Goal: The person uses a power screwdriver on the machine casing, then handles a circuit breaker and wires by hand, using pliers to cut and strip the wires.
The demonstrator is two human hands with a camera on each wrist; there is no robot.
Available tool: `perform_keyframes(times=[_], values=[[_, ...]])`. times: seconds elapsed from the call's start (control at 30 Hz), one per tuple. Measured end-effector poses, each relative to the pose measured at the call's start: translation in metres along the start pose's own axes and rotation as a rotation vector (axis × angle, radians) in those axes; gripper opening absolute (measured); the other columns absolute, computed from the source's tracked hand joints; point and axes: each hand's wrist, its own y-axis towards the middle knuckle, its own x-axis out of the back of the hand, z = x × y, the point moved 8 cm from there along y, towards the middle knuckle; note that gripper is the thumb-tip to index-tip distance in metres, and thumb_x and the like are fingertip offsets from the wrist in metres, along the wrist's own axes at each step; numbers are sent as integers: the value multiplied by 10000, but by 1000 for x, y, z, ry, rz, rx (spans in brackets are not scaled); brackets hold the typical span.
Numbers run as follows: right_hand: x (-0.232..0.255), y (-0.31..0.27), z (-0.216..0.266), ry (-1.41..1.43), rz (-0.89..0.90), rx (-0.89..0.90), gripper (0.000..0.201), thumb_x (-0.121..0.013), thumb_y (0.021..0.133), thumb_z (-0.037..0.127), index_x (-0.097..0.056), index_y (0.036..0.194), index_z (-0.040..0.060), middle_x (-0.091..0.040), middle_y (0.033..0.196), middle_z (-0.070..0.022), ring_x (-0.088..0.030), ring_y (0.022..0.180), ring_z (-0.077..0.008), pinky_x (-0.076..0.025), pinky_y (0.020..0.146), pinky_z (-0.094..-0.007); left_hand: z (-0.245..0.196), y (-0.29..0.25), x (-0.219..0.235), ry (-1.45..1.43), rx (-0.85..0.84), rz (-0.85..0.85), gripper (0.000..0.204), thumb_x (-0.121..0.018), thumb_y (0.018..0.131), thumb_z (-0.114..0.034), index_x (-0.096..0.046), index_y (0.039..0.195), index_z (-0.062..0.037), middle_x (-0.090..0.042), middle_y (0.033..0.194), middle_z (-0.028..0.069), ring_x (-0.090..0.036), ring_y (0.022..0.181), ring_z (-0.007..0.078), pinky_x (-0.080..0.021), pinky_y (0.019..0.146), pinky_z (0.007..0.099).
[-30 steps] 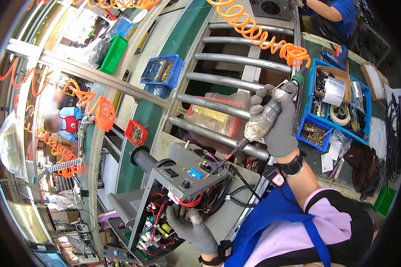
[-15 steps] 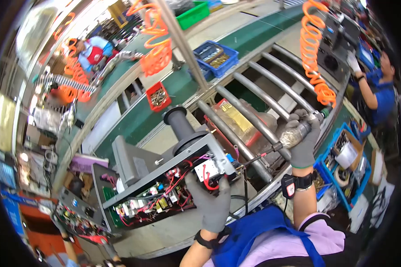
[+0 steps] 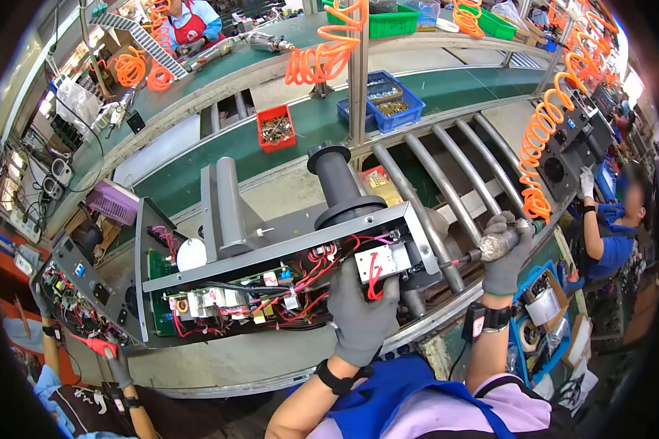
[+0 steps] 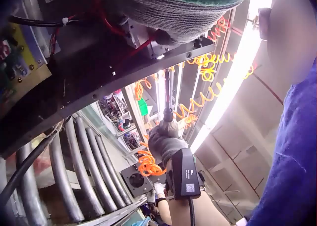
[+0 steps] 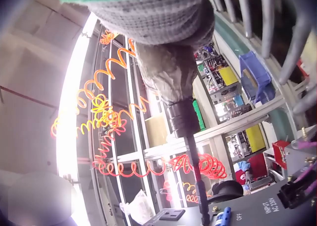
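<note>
My gloved left hand point(image 3: 362, 314) pinches a pale metal block point(image 3: 377, 263) with red wires, at the inner side of the end panel of an open grey machine casing point(image 3: 278, 271). Circuit boards point(image 3: 227, 301) and bundled wires fill the casing. The gloved right hand point(image 3: 509, 263) grips an air screwdriver point(image 3: 495, 244) from outside the casing, its shaft pointing left at that panel. In the right wrist view the screwdriver's bit point(image 5: 202, 201) reaches down to the panel point(image 5: 257, 211), right beside a blue part point(image 5: 223, 217). The glove hides most of the tool's body.
Metal rollers point(image 3: 458, 164) continue the line to the right. A red bin point(image 3: 276, 128) and a blue bin point(image 3: 399, 110) of small parts stand behind. An orange coiled hose point(image 3: 536, 168) hangs near the right hand. Another person's gloved hand point(image 3: 117, 366) works at a second casing point(image 3: 88, 285) on the left.
The head view has swung round, so the casing now lies across the middle. The left hand has come from lower inside the casing to the block. The right hand keeps hold of the screwdriver.
</note>
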Motion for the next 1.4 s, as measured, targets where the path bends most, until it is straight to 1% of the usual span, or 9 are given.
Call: perform_keyframes(times=[0.2, 0.5, 0.8, 0.97, 1.1, 1.17, 1.23, 1.33, 1.4], values=[[-20, -2, -10, 23, 14, -35, 188, -569, 877, 157, -524, 977, 5, -552, 943, -69, -551, 811, -154, -559, 673, -248, -7, 14, 3, 101, -78, 51, 461, -810, 700, -254, -594, 1026, -9, -631, 898, 161, -607, 801, 356, -486, 720, 435], [-16, 1, -16, 117, -4, -56, 171, -571, 869, 137, -501, 985, 32, -543, 889, -42, -523, 767, -132, -521, 641, -244, -15, 20, 4, 185, -151, 90, 481, -815, 670, -248, -598, 1021, -2, -627, 859, 156, -595, 795, 362, -480, 701, 439], [-27, -1, -11, -27, -32, 41, 194, -586, 872, 216, -548, 924, 33, -552, 876, -45, -532, 727, -115, -511, 609, -202, -21, 18, 2, 222, -160, 98, 465, -808, 676, -210, -600, 1036, -1, -619, 879, 155, -590, 784, 336, -485, 711, 423], [-21, -2, -10, 68, -156, 42, 261, -577, 877, 261, -579, 996, 29, -589, 940, -87, -602, 733, -167, -562, 628, -253, -8, 9, -6, 54, -19, 231, 492, -776, 711, -64, -550, 1144, -7, -619, 1006, 68, -592, 932, 145, -483, 853, 294], [-1, -2, 11, 143, -215, 111, 288, -594, 866, 253, -564, 1059, 42, -629, 886, -118, -635, 723, -190, -570, 626, -271, -21, 10, -18, 7, 123, 398, 560, -759, 752, -16, -491, 1243, 8, -576, 1156, 90, -563, 1029, 161, -456, 914, 300], [0, 6, 21, 58, -236, 176, 278, -591, 866, 235, -561, 1060, 38, -639, 881, -118, -643, 699, -197, -575, 617, -283, -30, 5, -12, -101, 243, 316, 583, -776, 687, -45, -486, 1189, 11, -563, 1090, 86, -559, 993, 159, -459, 888, 290], [4, 11, 25, 76, -238, 214, 270, -595, 861, 228, -567, 1042, 30, -650, 881, -120, -647, 695, -202, -571, 594, -310, -33, -1, -10, -49, 259, 318, 682, -827, 656, -81, -477, 1231, 30, -565, 1115, 97, -559, 1009, 170, -455, 899, 298], [2, 12, 20, 63, -240, 150, 299, -582, 877, 258, -569, 1087, 45, -629, 932, -121, -636, 797, -216, -560, 599, -304, -12, -9, 0, 200, 28, 339, 676, -760, 733, 12, -464, 1340, 57, -575, 1238, 142, -596, 1046, 181, -498, 909, 334], [-4, 12, 14, 148, -210, 99, 305, -578, 881, 262, -561, 1104, 55, -628, 945, -124, -634, 800, -214, -561, 605, -306, -10, -8, -1, 254, 102, 283, 656, -813, 695, -124, -530, 1262, 45, -612, 1172, 149, -618, 1008, 234, -495, 882, 356]])
